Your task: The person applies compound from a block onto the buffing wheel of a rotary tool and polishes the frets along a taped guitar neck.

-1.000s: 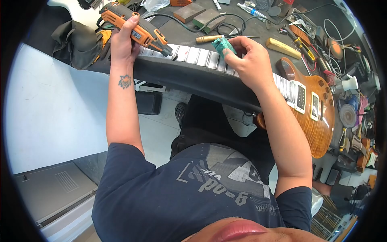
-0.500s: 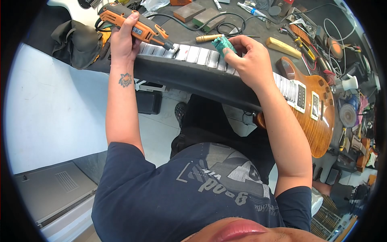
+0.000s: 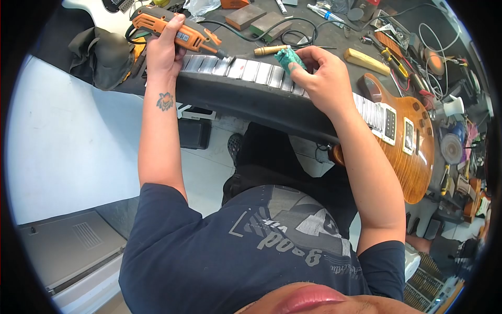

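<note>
My left hand [image 3: 163, 55] is wrapped round an orange and black rotary tool [image 3: 180, 35], its cord trailing over the bench. The tool's tip meets the guitar neck [image 3: 250, 70], whose fingerboard is covered in silvery strips between the frets. In my right hand [image 3: 325, 76] a rough green lump [image 3: 291, 59] is pinched between thumb and fingers, just above the neck. The amber guitar body [image 3: 413, 172] lies to the right, with white-framed pickups. Protective covering also shows by the pickup [image 3: 389, 125].
Along the dark bench lie two blocks [image 3: 266, 25], a wooden-handled tool [image 3: 269, 49], a pale yellow bar [image 3: 367, 61] and a yellow screwdriver [image 3: 395, 64]. A dark cloth [image 3: 99, 57] sits at left, near a white guitar body [image 3: 112, 21]. Tools crowd the right side.
My left hand and the rotary tool have shifted slightly right along the neck, the tip a little lower. My right hand has hardly moved.
</note>
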A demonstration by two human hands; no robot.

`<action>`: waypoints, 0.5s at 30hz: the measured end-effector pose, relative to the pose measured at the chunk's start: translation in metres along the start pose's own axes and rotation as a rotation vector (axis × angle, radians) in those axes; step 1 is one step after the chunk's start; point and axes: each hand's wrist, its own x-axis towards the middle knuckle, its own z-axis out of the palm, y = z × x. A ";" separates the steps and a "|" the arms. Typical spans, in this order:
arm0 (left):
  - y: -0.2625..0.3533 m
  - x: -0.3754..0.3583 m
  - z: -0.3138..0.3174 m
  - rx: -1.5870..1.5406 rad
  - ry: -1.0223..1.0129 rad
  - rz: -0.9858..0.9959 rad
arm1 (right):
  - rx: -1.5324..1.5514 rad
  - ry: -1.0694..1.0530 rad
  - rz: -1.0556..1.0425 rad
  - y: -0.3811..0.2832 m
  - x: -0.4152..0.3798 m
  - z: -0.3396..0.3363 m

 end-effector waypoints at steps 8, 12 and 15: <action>0.008 0.022 -0.017 -0.045 0.023 -0.027 | -0.033 0.016 -0.021 -0.002 -0.001 -0.001; 0.001 0.019 -0.019 -0.077 0.033 -0.056 | -0.010 0.002 -0.011 -0.001 0.001 0.002; -0.001 0.019 -0.021 -0.059 0.018 -0.043 | -0.018 0.000 -0.012 -0.002 0.001 0.002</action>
